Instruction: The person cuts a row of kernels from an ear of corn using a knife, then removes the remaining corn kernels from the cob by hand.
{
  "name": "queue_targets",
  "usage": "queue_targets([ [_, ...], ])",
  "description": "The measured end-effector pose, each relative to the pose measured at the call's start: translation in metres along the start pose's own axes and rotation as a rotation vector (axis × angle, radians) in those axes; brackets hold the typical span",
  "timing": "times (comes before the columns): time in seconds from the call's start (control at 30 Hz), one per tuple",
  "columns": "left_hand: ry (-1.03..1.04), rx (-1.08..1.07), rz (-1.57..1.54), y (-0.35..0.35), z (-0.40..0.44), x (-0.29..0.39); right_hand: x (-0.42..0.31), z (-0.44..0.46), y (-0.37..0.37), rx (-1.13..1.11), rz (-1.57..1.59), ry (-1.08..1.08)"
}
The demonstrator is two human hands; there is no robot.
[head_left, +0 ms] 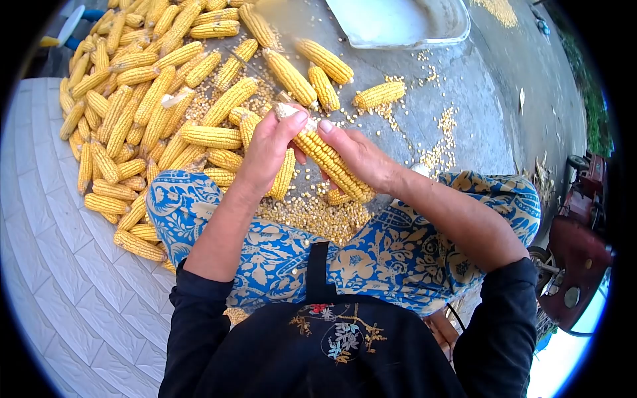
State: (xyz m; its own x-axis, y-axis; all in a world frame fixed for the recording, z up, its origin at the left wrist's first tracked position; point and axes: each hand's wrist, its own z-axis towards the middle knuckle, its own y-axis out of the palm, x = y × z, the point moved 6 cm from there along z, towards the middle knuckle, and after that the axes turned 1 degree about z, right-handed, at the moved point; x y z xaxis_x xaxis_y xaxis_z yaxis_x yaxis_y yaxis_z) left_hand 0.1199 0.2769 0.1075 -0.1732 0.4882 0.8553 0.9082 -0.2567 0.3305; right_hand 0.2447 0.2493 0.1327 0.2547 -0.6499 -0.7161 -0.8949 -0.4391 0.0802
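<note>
Together, both hands grasp one ear of corn, held aslant above the lap, its pale end up and to the left, its yellow end down and to the right. The left hand wraps the pale end, thumb laid along the top; the right hand closes on the middle from the other side, its thumb pressed near the left one. How the fingers underneath are set, I cannot tell.

Just below, loose kernels lie between the knees, which are covered by blue patterned trousers. A black top with embroidery clothes the body.

Past the left hand, a big heap of ears spreads over the left part of the concrete floor, up to the edge where a pale tiled surface begins. A few single ears lie ahead of the hands, with scattered kernels among them. Farther out, toward the floor's far edge, sits a whitish basin. Near the right edge stands a dark red vehicle.
</note>
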Motion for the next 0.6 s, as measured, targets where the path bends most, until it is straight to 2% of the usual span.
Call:
queue_targets([
  [0.2, 0.154, 0.023, -0.004, 0.011, -0.005, 0.01, 0.022, 0.009, -0.008, 0.082, 0.273, 0.078],
  [0.33, 0.155, 0.065, 0.02, 0.001, -0.002, 0.012, 0.025, 0.013, -0.006, -0.057, 0.395, 0.146],
  [0.4, 0.155, 0.103, 0.043, -0.008, 0.0, 0.012, 0.015, 0.006, -0.008, -0.02, 0.262, 0.127],
  [0.47, 0.166, 0.133, 0.001, -0.012, 0.002, 0.013, 0.006, 0.008, -0.011, 0.066, -0.295, -0.101],
  [0.53, 0.12, 0.132, -0.026, -0.012, 0.002, 0.011, 0.006, 0.008, -0.009, 0.102, -0.267, -0.142],
  [0.6, 0.136, 0.151, -0.042, -0.01, 0.002, 0.013, 0.003, 0.005, -0.011, 0.123, -0.217, -0.093],
])
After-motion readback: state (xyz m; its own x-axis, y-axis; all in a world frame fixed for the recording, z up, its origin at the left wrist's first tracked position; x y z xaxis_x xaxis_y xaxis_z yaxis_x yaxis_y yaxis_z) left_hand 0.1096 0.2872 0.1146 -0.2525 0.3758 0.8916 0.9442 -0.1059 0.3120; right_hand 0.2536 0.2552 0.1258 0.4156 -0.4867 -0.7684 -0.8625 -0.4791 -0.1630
